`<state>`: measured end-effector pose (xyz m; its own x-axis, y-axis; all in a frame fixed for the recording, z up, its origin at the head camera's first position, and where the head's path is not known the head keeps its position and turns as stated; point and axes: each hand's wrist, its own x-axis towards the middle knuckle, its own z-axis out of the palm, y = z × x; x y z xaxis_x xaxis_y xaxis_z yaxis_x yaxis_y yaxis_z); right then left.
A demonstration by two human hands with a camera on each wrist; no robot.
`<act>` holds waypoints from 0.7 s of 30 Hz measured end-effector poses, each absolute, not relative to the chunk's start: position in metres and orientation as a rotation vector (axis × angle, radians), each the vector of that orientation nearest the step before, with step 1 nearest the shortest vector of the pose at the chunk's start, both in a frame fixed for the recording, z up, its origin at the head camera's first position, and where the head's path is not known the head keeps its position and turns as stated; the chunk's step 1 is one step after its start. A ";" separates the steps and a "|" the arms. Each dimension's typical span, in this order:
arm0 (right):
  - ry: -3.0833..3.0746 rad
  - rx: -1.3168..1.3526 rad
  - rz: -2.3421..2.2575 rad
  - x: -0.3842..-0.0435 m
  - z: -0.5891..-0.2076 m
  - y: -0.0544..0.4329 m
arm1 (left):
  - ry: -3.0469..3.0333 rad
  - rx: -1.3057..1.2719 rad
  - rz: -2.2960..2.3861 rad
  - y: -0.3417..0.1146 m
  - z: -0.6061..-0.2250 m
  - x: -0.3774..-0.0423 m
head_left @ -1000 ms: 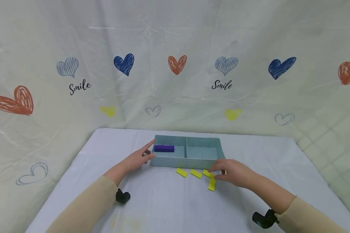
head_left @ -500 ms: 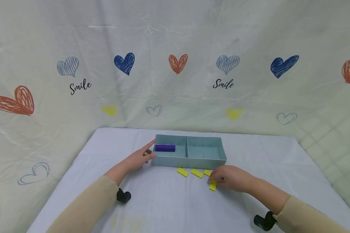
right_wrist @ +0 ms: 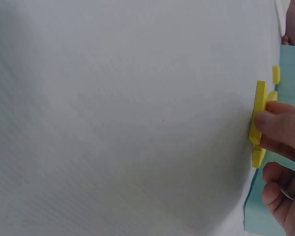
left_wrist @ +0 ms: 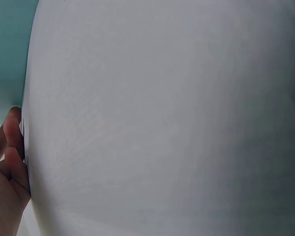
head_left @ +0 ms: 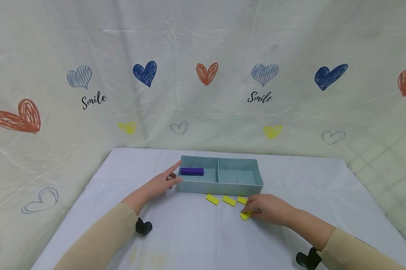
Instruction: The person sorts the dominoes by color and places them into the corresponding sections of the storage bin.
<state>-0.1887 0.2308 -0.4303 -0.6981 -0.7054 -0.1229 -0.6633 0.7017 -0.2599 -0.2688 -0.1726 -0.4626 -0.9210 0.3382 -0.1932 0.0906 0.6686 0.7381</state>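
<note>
A blue-green box with a divider stands toward the back of the table. My left hand is at its left end, index finger stretched to the far corner and thumb at the near one. Just in front of the box, my right hand pinches a yellow block between thumb and fingers. In the right wrist view the thumb lies against the broad face of this yellow block. Three more yellow blocks, such as the leftmost block, lie along the box's front; the right hand partly covers the nearest.
Purple blocks lie in a bar in the box's left compartment. White cloth covers the table, and a white curtain printed with hearts hangs behind its back edge. Dark camera mounts sit at both wrists.
My right hand has come back from the box front toward me and closed on the nearest yellow block, which has turned. The left hand stays at the box.
</note>
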 end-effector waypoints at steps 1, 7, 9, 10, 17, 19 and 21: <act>2.690 -1.087 -0.297 -0.188 -0.430 0.231 | 2.570 0.338 1.112 -0.172 -0.462 -0.269; 2.651 -1.023 -0.340 -0.188 -0.431 0.233 | 2.572 0.340 1.106 -0.173 -0.462 -0.269; 2.646 -1.015 -0.340 -0.188 -0.432 0.234 | 2.574 0.337 1.106 -0.174 -0.463 -0.269; 2.644 -1.013 -0.338 -0.188 -0.433 0.234 | 2.575 0.337 1.107 -0.174 -0.463 -0.269; 2.652 -1.028 -0.334 -0.190 -0.435 0.236 | 2.575 0.347 1.110 -0.173 -0.464 -0.269; 2.649 -1.028 -0.347 -0.189 -0.434 0.237 | 2.574 0.343 1.111 -0.173 -0.463 -0.269; 2.644 -1.030 -0.367 -0.188 -0.430 0.237 | 2.574 0.343 1.109 -0.172 -0.463 -0.269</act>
<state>-0.1879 0.2374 -0.4304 -0.7070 -0.6876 -0.1651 -0.6167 0.7138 -0.3318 -0.2688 -0.1718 -0.4630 -0.9212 0.3385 -0.1920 0.0928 0.6702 0.7363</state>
